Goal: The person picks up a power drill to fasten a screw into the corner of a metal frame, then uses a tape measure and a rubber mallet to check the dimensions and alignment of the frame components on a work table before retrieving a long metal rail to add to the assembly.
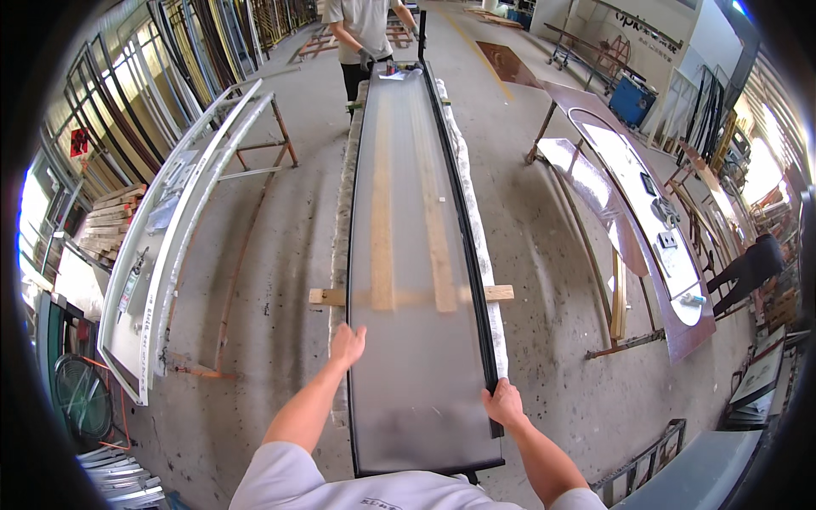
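Note:
A long frosted glass panel (416, 365) with a black frame lies before me, running away from my body. My left hand (346, 345) is at its left edge, thumb apart from the other fingers, which are partly hidden; I see nothing held in it. Nearer to me on the right side, my right hand (505, 403) is closed around the black frame strip (473, 276) along that edge. Pale wooden boards (384, 204) show blurred through the glass. A crosswise wooden bar (499, 293) sticks out under the panel on both sides.
A person (365, 30) in gloves stands at the panel's far end, beside small items on it. To the left, a white frame (189, 200) rests on a metal stand. On the right stands a brown-edged table (680, 336) with tools. A blue bin (632, 100) is farther back.

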### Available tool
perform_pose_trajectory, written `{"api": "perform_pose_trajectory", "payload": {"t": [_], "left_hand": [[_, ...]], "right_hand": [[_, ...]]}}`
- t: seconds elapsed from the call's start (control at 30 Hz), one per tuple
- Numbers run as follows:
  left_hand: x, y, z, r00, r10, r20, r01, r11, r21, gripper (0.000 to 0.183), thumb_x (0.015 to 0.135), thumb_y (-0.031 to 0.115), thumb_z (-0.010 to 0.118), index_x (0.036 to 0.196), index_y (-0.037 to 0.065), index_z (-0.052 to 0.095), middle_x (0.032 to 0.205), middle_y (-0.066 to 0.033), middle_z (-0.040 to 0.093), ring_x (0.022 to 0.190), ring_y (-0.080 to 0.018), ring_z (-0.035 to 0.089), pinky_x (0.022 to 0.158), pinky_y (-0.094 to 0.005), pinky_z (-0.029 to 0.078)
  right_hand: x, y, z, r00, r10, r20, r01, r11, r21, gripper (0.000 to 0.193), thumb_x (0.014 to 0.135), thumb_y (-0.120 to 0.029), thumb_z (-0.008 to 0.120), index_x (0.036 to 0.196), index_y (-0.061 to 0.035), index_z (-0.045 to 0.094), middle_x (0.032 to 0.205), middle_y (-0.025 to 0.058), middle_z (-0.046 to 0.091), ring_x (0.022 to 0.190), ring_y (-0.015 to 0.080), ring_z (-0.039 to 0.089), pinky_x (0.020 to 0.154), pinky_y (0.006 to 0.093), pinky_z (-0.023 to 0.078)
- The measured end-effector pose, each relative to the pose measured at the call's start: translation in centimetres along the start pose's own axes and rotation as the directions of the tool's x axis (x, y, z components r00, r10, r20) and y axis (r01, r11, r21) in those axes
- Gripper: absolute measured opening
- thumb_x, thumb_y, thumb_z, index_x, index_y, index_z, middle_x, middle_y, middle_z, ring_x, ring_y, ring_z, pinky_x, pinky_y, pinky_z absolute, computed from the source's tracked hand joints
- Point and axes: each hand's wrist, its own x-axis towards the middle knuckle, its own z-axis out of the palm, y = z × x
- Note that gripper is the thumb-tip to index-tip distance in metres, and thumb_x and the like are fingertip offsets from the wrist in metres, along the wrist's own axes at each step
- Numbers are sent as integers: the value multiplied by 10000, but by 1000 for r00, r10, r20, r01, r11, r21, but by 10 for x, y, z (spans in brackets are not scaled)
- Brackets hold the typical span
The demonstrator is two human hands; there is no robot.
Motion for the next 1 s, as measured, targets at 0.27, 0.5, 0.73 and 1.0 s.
{"api": "perform_pose_trajectory", "payload": {"t": [0.27, 0.5, 0.73, 1.0], "left_hand": [[-222, -61, 17, 988, -101, 121, 95, 994, 52, 595, 910, 396, 579, 1094, -166, 514, 1042, -387, 604, 1019, -507, 598, 876, -510, 490], [-307, -104, 28, 993, -65, 100, 63, 998, 28, 542, 869, 341, 644, 1058, -151, 520, 1004, -375, 615, 988, -510, 601, 855, -501, 493], [-327, -104, 30, 994, -89, 64, 93, 993, -72, 491, 828, 277, 684, 1081, -113, 527, 1022, -326, 635, 1007, -468, 612, 863, -480, 497], [-340, -87, 7, 981, 130, 146, -101, 977, -188, 650, 682, 232, 777, 1197, -48, 495, 1139, -269, 602, 1091, -410, 584, 953, -427, 476]], "right_hand": [[-17, 19, -12, 992, -51, -113, 53, 998, 14, 398, 822, -316, 652, 936, 48, 537, 887, 282, 648, 885, 449, 631, 817, 502, 511], [-7, 29, -34, 986, -54, -157, 70, 992, 104, 432, 798, -316, 694, 956, 56, 543, 950, 289, 650, 942, 454, 622, 843, 492, 507], [0, 44, -54, 958, -133, -254, 207, 934, 292, 362, 735, -230, 720, 807, 81, 549, 794, 263, 653, 745, 399, 657, 663, 446, 524], [15, 55, -60, 979, -103, 174, -92, 538, 838, 235, 807, -175, 666, 839, 24, 545, 672, 115, 631, 508, 183, 585, 400, 326, 439]]}}
